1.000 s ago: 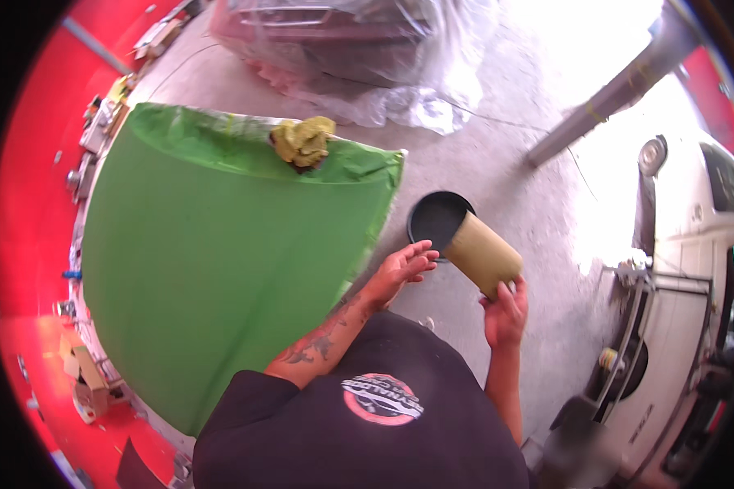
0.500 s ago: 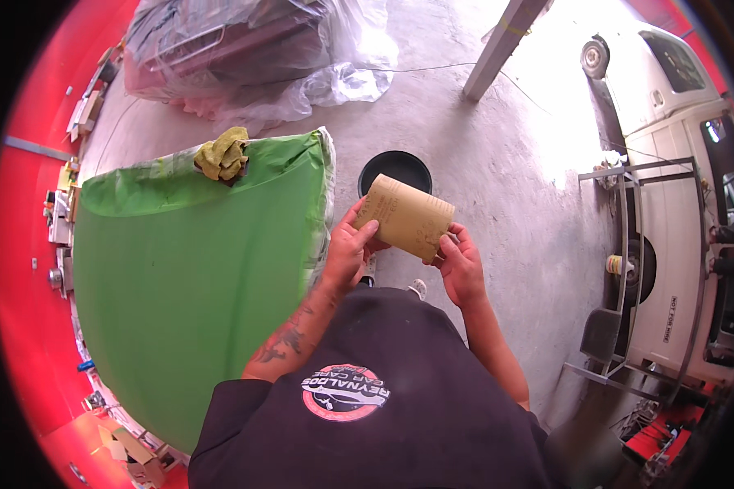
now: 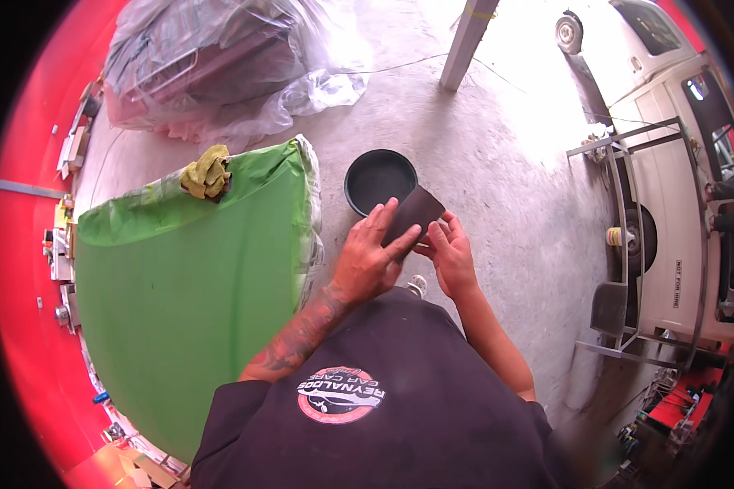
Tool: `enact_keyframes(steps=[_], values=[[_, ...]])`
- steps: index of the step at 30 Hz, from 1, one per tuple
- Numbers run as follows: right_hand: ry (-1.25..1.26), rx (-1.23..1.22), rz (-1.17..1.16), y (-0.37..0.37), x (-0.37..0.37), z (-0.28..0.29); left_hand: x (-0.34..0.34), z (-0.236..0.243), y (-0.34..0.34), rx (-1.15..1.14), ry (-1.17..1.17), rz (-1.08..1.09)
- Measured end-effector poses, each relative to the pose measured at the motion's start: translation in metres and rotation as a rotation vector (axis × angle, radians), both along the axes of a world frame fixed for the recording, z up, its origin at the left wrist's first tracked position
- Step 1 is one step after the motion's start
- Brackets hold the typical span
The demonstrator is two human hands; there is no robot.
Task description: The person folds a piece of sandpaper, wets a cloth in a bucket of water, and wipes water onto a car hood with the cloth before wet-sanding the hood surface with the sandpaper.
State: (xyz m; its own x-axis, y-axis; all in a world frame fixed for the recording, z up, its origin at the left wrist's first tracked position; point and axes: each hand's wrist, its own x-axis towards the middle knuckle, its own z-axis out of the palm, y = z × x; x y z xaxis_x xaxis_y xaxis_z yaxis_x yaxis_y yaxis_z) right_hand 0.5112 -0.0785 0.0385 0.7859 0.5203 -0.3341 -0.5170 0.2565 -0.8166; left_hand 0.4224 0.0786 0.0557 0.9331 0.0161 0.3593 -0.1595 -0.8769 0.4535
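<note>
A sheet of sandpaper (image 3: 418, 211) is between my hands, its dark grit side facing up. My left hand (image 3: 373, 254) grips its left part, with the thumb across the dark face and the fingers along the far edge. At the right edge, my right hand (image 3: 450, 254) pinches the sheet between thumb and fingers. Just beyond the sheet, a round black basin (image 3: 352, 186) stands on the floor, partly covered by my left fingertips and the paper.
On the left lies a large green curved panel (image 3: 179, 310), with a crumpled yellow cloth (image 3: 207, 172) at its far edge. A plastic-draped bulky object (image 3: 236, 73) stands beyond. A post (image 3: 468, 45) rises far right of centre; a metal frame (image 3: 624, 244) and white van (image 3: 669, 212) are right.
The sandpaper has turned from its tan back to its dark side and now stands at a steeper slant. My left hand has shifted over the sheet. The whole view has swung slightly.
</note>
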Motion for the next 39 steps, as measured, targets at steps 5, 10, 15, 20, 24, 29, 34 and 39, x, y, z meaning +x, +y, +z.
enact_keyframes(steps=[5, 10, 15, 20, 24, 29, 34, 39], values=[[-0.026, 0.003, -0.023, -0.007, 0.004, -0.001, -0.007, 0.02, -0.01, -0.209, 0.0, -0.14], [-0.119, -0.171, -0.009, -0.014, 0.006, -0.003, -0.002, 0.007, -0.006, -0.897, 0.233, 0.055], [-0.234, -0.22, 0.053, -0.013, 0.006, 0.0, 0.006, -0.004, 0.005, -1.315, 0.488, 0.093], [-0.309, -0.227, 0.04, -0.008, 0.006, 0.006, 0.002, -0.012, 0.006, -1.45, 0.537, 0.106], [-0.335, -0.268, 0.08, -0.003, 0.008, 0.016, -0.001, -0.012, 0.004, -1.59, 0.515, 0.132], [-0.348, -0.255, 0.098, -0.001, 0.01, 0.014, -0.002, -0.012, 0.0, -1.668, 0.486, 0.156], [-0.3, -0.225, 0.121, 0.001, 0.015, 0.014, 0.001, -0.011, -0.002, -1.692, 0.446, 0.193], [-0.272, -0.198, 0.127, 0.004, 0.018, 0.013, 0.002, -0.015, -0.002, -1.711, 0.423, 0.222]])
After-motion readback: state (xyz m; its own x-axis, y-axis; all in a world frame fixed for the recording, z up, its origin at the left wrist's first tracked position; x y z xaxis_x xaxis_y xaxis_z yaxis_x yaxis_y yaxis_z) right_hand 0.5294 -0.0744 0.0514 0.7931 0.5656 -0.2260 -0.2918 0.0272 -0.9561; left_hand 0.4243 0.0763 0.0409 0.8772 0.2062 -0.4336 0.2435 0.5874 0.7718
